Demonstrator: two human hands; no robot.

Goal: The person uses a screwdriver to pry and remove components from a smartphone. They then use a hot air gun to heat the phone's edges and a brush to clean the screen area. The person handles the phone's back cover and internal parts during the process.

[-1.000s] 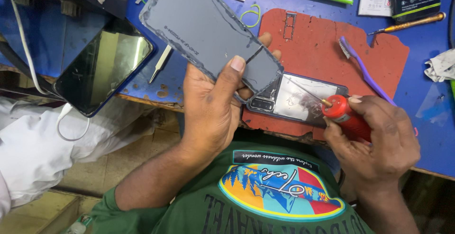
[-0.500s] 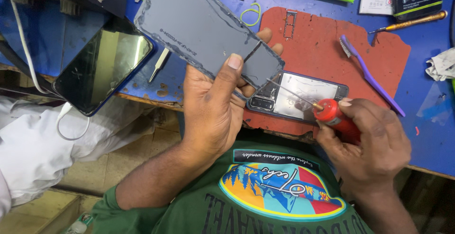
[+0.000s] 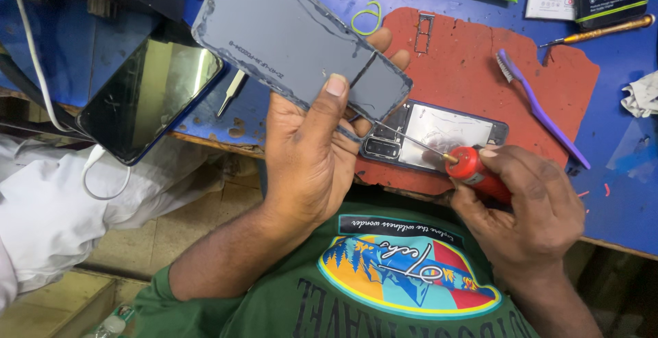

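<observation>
Grey plastic back cover (image 3: pixel 295 40) of a phone is pinched in my left hand (image 3: pixel 315 153): thumb pressed flat on its inner face, other fingers curled behind the lower edge. Cover is lifted off the bench and tilted, upper end toward the far-left. Adhesive residue shows along its border.

Right hand (image 3: pixel 531 204) is closed round a red-handled screwdriver (image 3: pixel 473 170), fingers tight on the handle. Thin metal shaft runs up-left; tip sits on the opened phone body (image 3: pixel 439 132), near the camera block at its left end, just below the cover's lower corner. Can't tell which screw it meets, too small.

Phone body lies flat on a red work mat (image 3: pixel 473 64), internals facing up, silver shield plate visible. Mat rests on a blue bench top (image 3: pixel 617 139).

Surroundings, no contact w/ either hand:
- purple brush (image 3: pixel 541 108) across the mat's right edge
- SIM tray (image 3: pixel 423 33) on the mat, upper part
- yellow-handled tool (image 3: pixel 603 31) far right
- green rubber band (image 3: pixel 367 17) just off the mat's left edge
- second phone w/ dark glossy screen (image 3: pixel 147 98) at left, overhanging the bench edge, white cable (image 3: pixel 103 177) plugged in
- tweezers (image 3: pixel 232 93) beside it
- crumpled white cloth (image 3: pixel 641 95) at right edge
</observation>
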